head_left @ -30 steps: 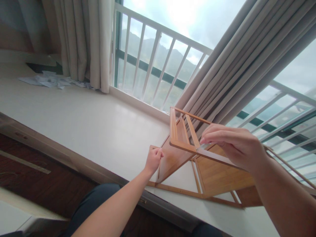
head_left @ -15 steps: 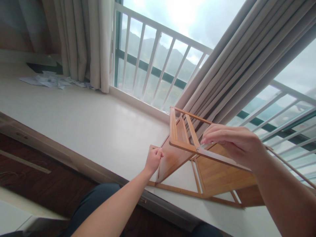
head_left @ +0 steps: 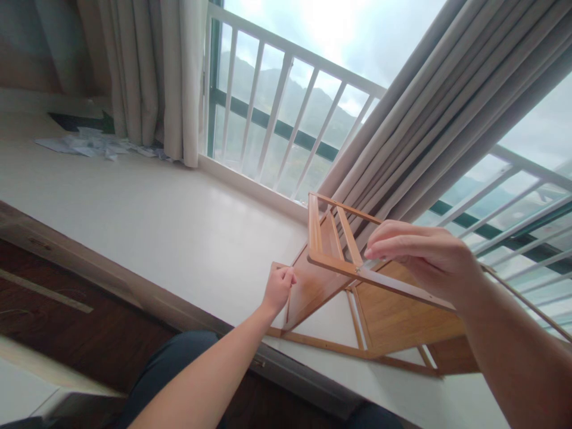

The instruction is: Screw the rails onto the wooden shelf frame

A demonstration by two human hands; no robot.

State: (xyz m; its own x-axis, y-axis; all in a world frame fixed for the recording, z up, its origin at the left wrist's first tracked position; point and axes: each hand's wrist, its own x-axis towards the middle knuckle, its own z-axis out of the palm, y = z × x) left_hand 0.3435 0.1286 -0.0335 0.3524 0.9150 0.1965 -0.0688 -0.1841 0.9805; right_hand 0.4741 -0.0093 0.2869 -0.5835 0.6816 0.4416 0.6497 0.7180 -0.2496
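Observation:
A brown wooden rack [head_left: 330, 293] with slatted end frames and flat boards lies on its side on the white ledge. My left hand [head_left: 280, 287] is closed at the near left edge of one of its boards. Over the raised side rail [head_left: 397, 285] is my right hand [head_left: 417, 256], its thumb and fingers drawn together by a screw hole where a slat meets the rail. Whatever its fingertips hold, if anything, is too small to make out. Another wooden board [head_left: 402, 310] shows beneath the right hand, between the rails.
The white ledge [head_left: 179, 220] runs along the window. Torn papers [head_left: 92, 143] lie at its far left by a curtain [head_left: 179, 83]. A second curtain [head_left: 402, 113] hangs just behind the rack, before white railings [head_left: 295, 113]. My knee [head_left: 179, 363] is beside the ledge's front edge.
Both hands and the rack stay nearly in place. A pale sliver at my right fingertips half a second ago is no longer distinct.

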